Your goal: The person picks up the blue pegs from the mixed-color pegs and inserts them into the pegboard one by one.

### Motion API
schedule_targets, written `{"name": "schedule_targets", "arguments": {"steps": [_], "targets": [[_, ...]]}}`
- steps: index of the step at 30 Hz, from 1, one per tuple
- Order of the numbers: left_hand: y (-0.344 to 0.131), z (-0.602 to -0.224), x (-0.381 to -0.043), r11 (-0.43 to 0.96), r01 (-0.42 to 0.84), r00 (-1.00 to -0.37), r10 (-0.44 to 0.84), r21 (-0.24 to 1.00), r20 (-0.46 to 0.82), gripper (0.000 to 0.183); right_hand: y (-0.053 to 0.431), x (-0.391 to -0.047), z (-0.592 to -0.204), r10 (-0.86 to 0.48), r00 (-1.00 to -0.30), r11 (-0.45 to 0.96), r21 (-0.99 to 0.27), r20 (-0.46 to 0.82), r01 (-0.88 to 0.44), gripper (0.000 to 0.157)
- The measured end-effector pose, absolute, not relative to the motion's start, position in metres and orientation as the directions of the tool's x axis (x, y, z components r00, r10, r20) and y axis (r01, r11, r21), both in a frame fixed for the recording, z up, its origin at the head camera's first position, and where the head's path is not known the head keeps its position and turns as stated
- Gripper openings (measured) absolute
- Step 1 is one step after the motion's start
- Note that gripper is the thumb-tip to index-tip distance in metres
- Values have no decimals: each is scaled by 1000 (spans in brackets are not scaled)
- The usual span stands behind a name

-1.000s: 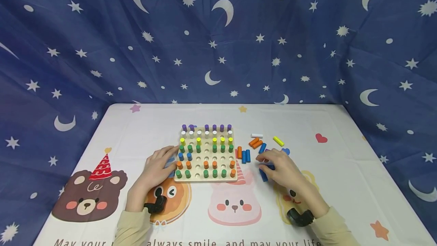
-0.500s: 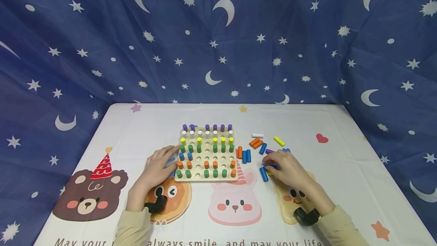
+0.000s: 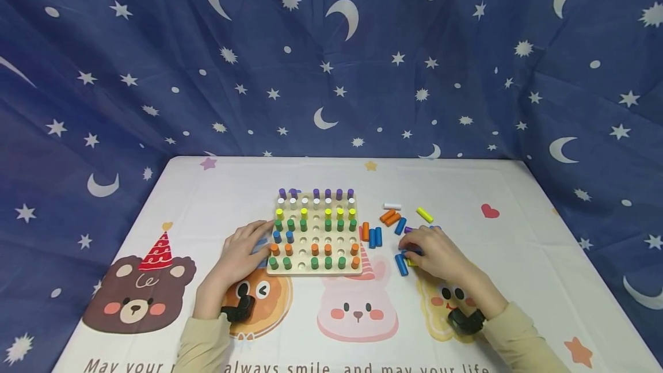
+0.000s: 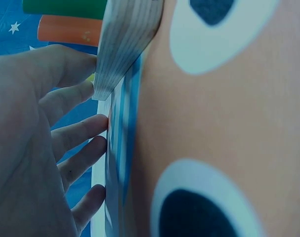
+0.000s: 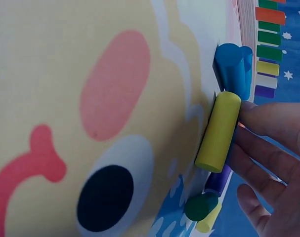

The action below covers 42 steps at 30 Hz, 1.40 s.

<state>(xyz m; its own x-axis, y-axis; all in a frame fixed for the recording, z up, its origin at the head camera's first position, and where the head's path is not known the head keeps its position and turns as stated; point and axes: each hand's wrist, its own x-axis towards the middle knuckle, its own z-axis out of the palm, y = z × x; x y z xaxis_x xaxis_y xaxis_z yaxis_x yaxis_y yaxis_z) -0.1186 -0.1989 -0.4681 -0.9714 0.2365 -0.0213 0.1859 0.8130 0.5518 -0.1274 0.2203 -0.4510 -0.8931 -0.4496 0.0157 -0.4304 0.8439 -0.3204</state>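
A wooden pegboard (image 3: 334,271) stands on the table, with rows of coloured pegs upright in its holes and some holes bare. My left hand (image 3: 240,252) rests at the board's left side; in the left wrist view its thumb and index fingertip touch the board's edge and the other fingers are spread. My right hand (image 3: 435,252) is low among loose pegs right of the board, fingers bent. A yellow peg (image 5: 218,133) lies in front of its thumb and fingertips in the right wrist view, with blue pegs (image 5: 230,64) beside it. I cannot tell whether the fingers pinch a peg.
Between board and right hand lie several loose pegs: blue (image 3: 372,238), orange (image 3: 365,231), and a white one (image 3: 392,206) farther back. Another yellow peg (image 3: 425,214) lies beyond the hand. A star-patterned blue cloth (image 3: 331,73) hangs behind the printed tablecloth (image 3: 559,281).
Since one second ago my right hand has shifted slightly right, uncovering more of a blue peg and a bit of yellow. My left hand stays at the board's side.
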Motion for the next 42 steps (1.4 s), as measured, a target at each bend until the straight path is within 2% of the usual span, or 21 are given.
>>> {"name": "schedule_targets", "arguments": {"steps": [16,25,36,42], "targets": [[-199,-471,-119,804,176,-972,234,568,-31,54,221,-126,-450,-502,-865,829,-274,20,-487,17],[-199,-471,-119,805,181,-971,239,565,-30,55,223,-125,-454,-469,-883,835,-315,22,-452,13],[-199,-471,-119,806,177,-971,236,565,-33,54,224,-127,-457,-445,-895,835,-342,41,-431,14],[-199,-471,-119,806,174,-972,234,565,-34,54,222,-128,-456,-396,-917,832,-401,52,-383,14]]}}
